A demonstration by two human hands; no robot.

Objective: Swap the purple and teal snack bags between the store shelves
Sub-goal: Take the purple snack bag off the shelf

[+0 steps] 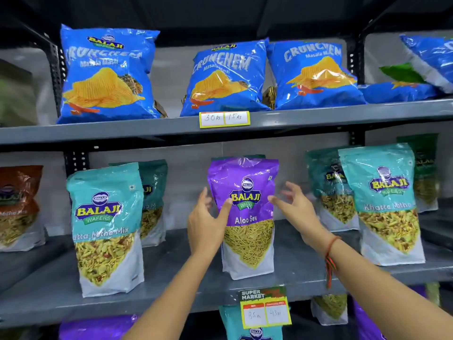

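— How many bags are counted on the top shelf (147, 130)?
— Three upright blue bags (105, 74) at twelve o'clock, more toppled at two o'clock.
— And mid-shelf?
— One purple bag (245, 192); five teal bags (105, 217) are seen.

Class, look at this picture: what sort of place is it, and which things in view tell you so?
Most likely a supermarket snack aisle: grey metal shelves stocked with repeated blue crisp bags, handwritten yellow-edged price labels, and a tag printed "Super Market".
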